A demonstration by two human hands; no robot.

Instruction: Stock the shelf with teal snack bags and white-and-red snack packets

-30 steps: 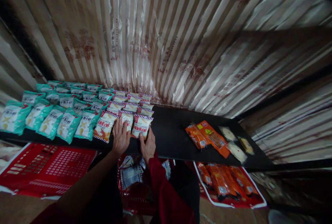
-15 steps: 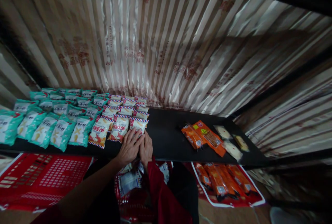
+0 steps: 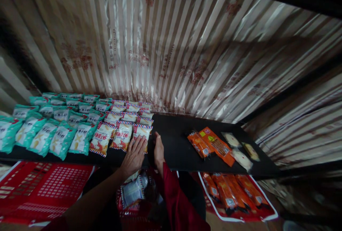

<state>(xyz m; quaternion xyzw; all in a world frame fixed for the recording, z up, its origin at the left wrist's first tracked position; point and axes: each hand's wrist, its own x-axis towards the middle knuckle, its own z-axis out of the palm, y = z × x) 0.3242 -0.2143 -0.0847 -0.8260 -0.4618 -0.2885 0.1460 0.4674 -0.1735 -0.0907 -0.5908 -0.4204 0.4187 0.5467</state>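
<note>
My left hand [image 3: 135,157] rests with outstretched fingers on the front of a white and orange snack bag [image 3: 142,131], the rightmost in the front row. Just right of that bag, my right hand [image 3: 159,149] is held edge-on above the shelf, fingers extended and nothing in them. Another snack bag of the same kind [image 3: 123,135] leans beside it on the left, with several more in rows behind. Teal snack bags [image 3: 62,138] fill the shelf's left end.
Orange packets [image 3: 200,143] and pale, clear-wrapped items [image 3: 242,159] lie on the black shelf [image 3: 171,134]. Beneath stand a red basket [image 3: 58,181], a middle basket with silvery-blue packets [image 3: 132,192], and a right basket of orange packets [image 3: 229,197]. Striped sheeting [image 3: 165,45] hangs behind.
My right hand has moved right, away from my left hand and the bag. My left hand stays on the bag's front. The view has shifted slightly.
</note>
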